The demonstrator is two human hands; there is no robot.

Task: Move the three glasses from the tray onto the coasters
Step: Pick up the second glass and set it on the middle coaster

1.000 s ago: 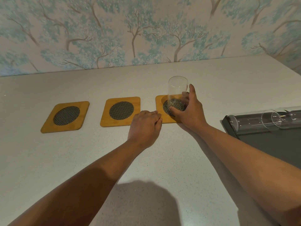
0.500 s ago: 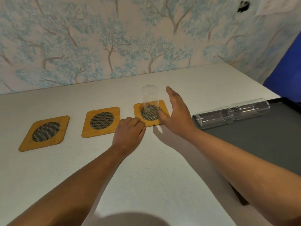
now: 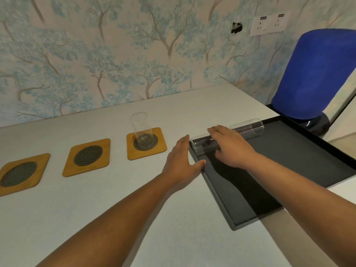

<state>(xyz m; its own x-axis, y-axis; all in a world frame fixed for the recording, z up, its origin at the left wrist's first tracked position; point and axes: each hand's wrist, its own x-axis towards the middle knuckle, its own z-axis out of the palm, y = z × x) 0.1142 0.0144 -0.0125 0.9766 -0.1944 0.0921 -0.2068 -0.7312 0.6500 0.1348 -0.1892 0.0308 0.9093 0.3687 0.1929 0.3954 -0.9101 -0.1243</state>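
Note:
One clear glass [image 3: 140, 130] stands upright on the right bamboo coaster [image 3: 160, 150]. The middle coaster [image 3: 87, 157] and the left coaster [image 3: 21, 173] hold nothing. On the black tray [image 3: 269, 170] two more glasses lie on their sides, end to end along the far rim. My right hand [image 3: 231, 146] is wrapped over the nearer lying glass [image 3: 201, 146], and the farther lying glass [image 3: 248, 129] is untouched. My left hand [image 3: 181, 162] rests flat on the table, its thumb against the tray's left rim.
The white table [image 3: 96, 218] runs back to a wall with tree wallpaper. A blue chair [image 3: 312, 74] stands behind the tray at the right. The tray overhangs the table's right edge. A wall socket [image 3: 269, 24] sits high on the wall.
My right hand let go of the upright glass on the right coaster and moved right onto a lying glass in the tray. My left hand slid right to the tray's rim.

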